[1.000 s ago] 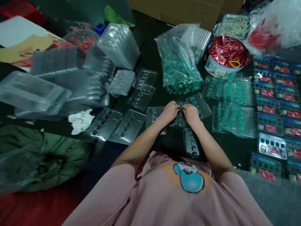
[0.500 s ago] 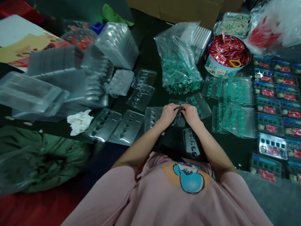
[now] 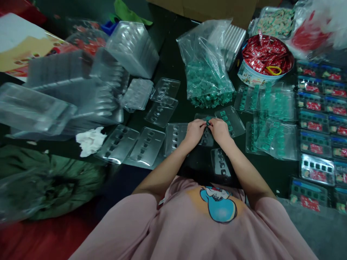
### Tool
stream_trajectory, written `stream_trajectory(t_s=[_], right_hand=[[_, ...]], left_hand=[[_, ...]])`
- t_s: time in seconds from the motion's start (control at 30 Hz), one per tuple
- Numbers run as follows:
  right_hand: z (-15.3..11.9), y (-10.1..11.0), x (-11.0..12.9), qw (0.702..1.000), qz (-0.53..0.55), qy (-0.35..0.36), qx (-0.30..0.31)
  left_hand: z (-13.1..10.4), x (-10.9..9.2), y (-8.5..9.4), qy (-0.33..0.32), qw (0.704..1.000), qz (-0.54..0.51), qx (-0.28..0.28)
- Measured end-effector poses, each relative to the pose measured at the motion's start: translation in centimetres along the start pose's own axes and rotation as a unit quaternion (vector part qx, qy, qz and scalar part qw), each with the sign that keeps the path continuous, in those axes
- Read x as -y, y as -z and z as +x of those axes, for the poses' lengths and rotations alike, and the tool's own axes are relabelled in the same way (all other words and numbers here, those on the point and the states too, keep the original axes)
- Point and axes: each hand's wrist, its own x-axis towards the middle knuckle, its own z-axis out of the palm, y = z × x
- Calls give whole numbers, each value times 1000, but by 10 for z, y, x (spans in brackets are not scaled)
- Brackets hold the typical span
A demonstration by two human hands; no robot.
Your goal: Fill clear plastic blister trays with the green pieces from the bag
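My left hand (image 3: pixel 195 130) and my right hand (image 3: pixel 219 130) meet over a clear plastic tray (image 3: pixel 206 139) with a row of square wells. Fingertips of both hands are pinched around a small green piece (image 3: pixel 208 122) at the tray's upper part. Just right of my right hand lies a tray holding green pieces (image 3: pixel 229 121). An unfilled clear tray (image 3: pixel 175 136) sits left of my left hand, and another (image 3: pixel 221 162) lies near my right forearm. Beyond my hands is a plastic bag of green pieces (image 3: pixel 204 81), its mouth spilling some onto the table.
Stacks of clear trays (image 3: pixel 78 90) fill the left side, with crumpled white tissue (image 3: pixel 90 141) in front. At right are filled green trays (image 3: pixel 279 104), a round tin of red packets (image 3: pixel 265 59) and rows of packed sets (image 3: pixel 316 142). A cardboard box (image 3: pixel 206 11) stands behind.
The view has shifted slightly. Both hands remain together over the same tray, with only small movement at the fingertips.
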Motion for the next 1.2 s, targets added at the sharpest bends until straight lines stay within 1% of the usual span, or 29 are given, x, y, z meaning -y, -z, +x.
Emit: stream_trajectory(t_s=[0.13, 0.23, 0.37, 0.47, 0.57, 0.67, 0.77, 0.87, 0.97, 1.03, 1.1, 1.17, 1.2], right_hand=[[-2, 4, 7, 998, -60, 2, 15], [-3, 6, 10, 996, -81, 12, 17], [-3, 6, 6, 997, -71, 23, 25], [-4, 9, -1, 999, -34, 18, 18], [-1, 18, -11, 1000, -13, 0, -14], [13, 30, -20, 998, -9, -11, -59], [37, 37, -24, 996, -18, -13, -83], [60, 36, -21, 996, -62, -24, -60], [73, 34, -17, 994, -103, -22, -30], [73, 33, -18, 995, -98, -12, -30], [70, 34, -21, 997, -67, -1, -39], [66, 35, -24, 998, -34, 8, -49], [65, 36, -25, 998, -24, 9, -60]], left_hand=[[2, -1, -1, -27, 997, 69, 36], [3, 0, 1, -34, 992, 109, 55], [6, 0, 8, -39, 991, 97, 81], [7, 0, 12, -15, 995, 68, 65], [7, -2, 11, 9, 999, 39, 37], [7, -3, 8, 19, 999, 30, 39], [8, -4, 6, 17, 998, 34, 47], [8, -6, 8, 12, 998, 45, 53], [6, -11, 16, 21, 998, 29, 60], [7, -13, 22, 29, 999, 2, 38], [10, -15, 27, 28, 999, -25, -6], [18, -15, 29, 18, 998, -49, -40], [23, -15, 30, 13, 997, -57, -45]])
